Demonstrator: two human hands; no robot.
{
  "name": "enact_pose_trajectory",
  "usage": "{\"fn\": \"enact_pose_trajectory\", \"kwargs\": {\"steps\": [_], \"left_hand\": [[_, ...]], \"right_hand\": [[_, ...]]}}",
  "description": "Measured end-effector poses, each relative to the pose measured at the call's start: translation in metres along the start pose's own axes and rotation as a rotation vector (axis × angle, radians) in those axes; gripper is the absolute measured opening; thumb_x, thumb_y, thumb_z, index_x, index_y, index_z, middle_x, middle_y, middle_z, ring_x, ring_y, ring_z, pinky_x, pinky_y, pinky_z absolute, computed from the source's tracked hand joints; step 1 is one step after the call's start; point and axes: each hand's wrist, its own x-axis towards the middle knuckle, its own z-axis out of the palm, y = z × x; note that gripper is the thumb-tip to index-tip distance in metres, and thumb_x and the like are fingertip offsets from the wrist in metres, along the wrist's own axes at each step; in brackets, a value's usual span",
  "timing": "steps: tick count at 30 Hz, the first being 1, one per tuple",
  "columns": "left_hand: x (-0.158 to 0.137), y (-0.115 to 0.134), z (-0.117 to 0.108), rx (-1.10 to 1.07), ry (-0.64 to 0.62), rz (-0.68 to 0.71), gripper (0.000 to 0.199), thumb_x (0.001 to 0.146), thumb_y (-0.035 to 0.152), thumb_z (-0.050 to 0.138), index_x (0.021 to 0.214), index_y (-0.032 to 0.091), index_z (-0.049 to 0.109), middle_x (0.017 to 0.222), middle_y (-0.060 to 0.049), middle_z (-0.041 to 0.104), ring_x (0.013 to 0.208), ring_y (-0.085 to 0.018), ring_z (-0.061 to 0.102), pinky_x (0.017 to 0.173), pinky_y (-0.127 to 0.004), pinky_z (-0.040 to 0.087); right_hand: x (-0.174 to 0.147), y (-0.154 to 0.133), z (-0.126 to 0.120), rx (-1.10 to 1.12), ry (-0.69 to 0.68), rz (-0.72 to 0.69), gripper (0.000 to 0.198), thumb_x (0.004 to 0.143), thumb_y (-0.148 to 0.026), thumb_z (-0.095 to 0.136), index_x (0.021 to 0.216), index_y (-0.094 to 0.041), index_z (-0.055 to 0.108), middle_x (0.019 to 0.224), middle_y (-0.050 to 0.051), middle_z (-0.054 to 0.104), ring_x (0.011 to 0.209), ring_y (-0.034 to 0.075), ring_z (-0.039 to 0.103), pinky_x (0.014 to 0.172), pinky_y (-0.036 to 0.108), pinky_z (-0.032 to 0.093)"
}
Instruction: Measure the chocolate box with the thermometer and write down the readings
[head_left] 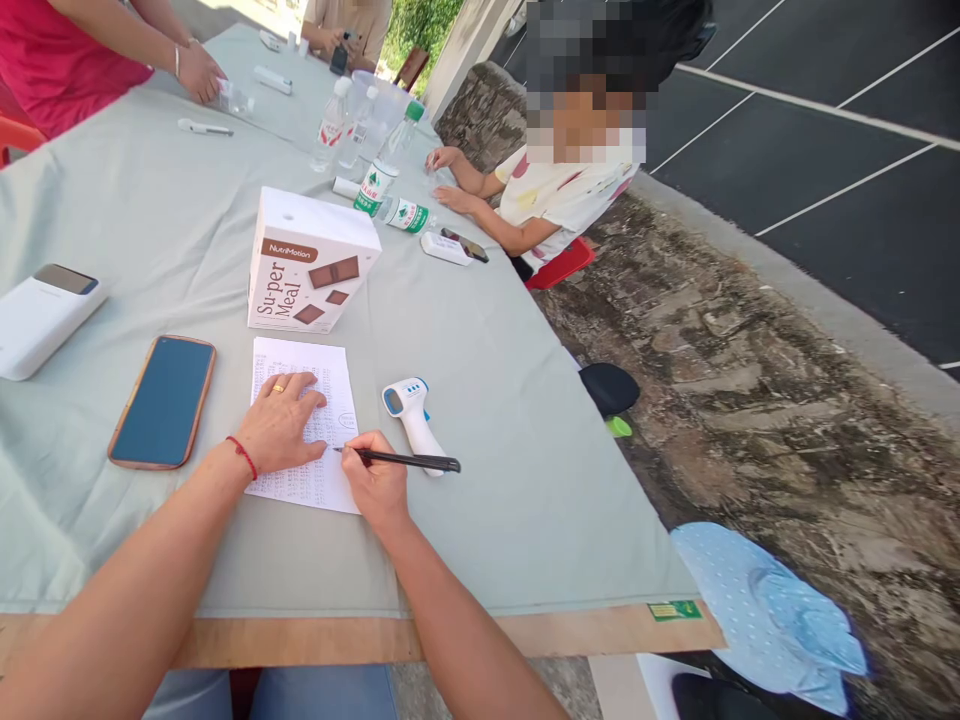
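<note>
A sheet of paper (337, 385) covered in rows of small handwriting lies on the cloth in front of me. My left hand (287, 425) rests on it with fingers spread, a ring on one finger and a red string at the wrist. My right hand (377, 483) grips a black pen (412, 460), its tip at the paper's right part. Just beyond the pen lies a white and blue infrared thermometer (411, 415). A phone (163, 400) in a brown case lies left of the paper. Behind the sheet stands a white "Super Meal" box (304, 270).
A white power bank (49, 318) sits at far left. Several water bottles (386, 160) stand or lie toward the back right, near a seated person (570, 190). Other people work at the far end. The table's wooden edge (525, 635) runs in front of me.
</note>
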Motion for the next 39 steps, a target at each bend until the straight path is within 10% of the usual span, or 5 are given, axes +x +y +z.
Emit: {"fn": "enact_pose_trajectory", "kwargs": {"steps": [39], "left_hand": [[-0.0004, -0.0007, 0.0005, -0.014, 0.011, 0.009, 0.042, 0.071, 0.034, 0.068, 0.109, 0.021, 0.059, 0.131, -0.011, 0.049, 0.120, -0.031, 0.048, 0.108, -0.051, 0.034]], "right_hand": [[0.0001, 0.0016, -0.0012, -0.017, 0.039, 0.002, 0.007, 0.068, -0.028, 0.052, 0.063, -0.023, 0.051, 0.057, -0.004, 0.052, 0.053, 0.013, 0.047, 0.052, 0.026, 0.040]]}}
